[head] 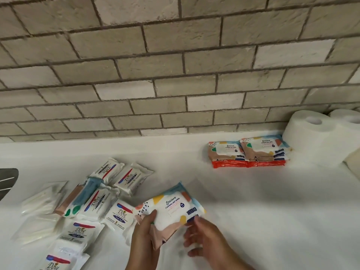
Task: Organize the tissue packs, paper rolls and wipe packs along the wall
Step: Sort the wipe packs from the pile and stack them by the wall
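A colourful wet-wipe pack point(171, 208) is lifted over the white counter, low in the middle. My left hand point(143, 238) grips its near left end with the thumb on top. My right hand point(204, 240) holds the pack's near right edge with fingertips, the other fingers loosely spread. Two stacks of the same wipe packs point(247, 152) lie on orange packs by the wall at the right. Beside them stand white paper rolls point(315, 137). Several white Dove tissue packs point(116, 190) lie scattered at the left, with another wipe pack point(78, 199) among them.
A brick-tile wall point(175, 65) runs along the back of the white counter point(253, 211). Clear plastic packs point(39, 203) lie at the far left. A dark sink edge point(7, 180) shows at the left border.
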